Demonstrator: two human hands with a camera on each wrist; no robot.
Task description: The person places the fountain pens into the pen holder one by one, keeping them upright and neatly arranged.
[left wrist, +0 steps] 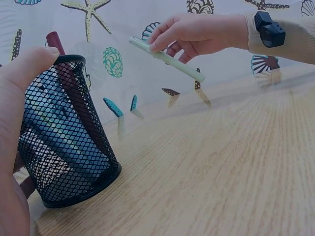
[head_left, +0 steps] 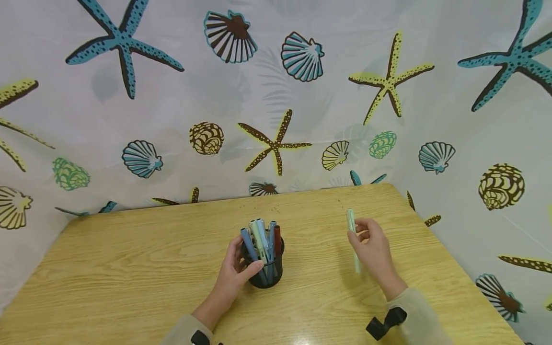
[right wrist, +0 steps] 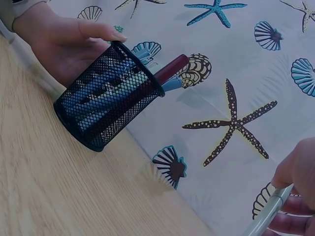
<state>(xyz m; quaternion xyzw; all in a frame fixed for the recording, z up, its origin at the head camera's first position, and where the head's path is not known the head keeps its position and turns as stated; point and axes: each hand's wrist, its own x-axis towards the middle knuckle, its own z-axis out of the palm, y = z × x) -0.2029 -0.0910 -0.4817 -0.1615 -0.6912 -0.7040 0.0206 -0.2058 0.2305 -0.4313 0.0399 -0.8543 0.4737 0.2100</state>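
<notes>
A black mesh pen holder (head_left: 266,280) stands on the wooden table, filled with several pens in blue, pale green and dark red. My left hand (head_left: 235,268) grips the holder from its left side, the thumb over the near rim; the left wrist view shows the mesh cup (left wrist: 74,137) close up with a dark red pen (left wrist: 55,43) leaning out of it. Off to the right, my right hand (head_left: 373,247) pinches a pale green pen (head_left: 351,220) between thumb and fingers, above the table and apart from the holder. The right wrist view also shows this pen (right wrist: 268,214).
The wooden table (head_left: 142,258) reaches back to a white cloth (head_left: 172,96) printed with starfish and shells, which hangs behind it and along the right side. Dark straps with small devices (head_left: 385,323) sit on both wrists over light sleeves.
</notes>
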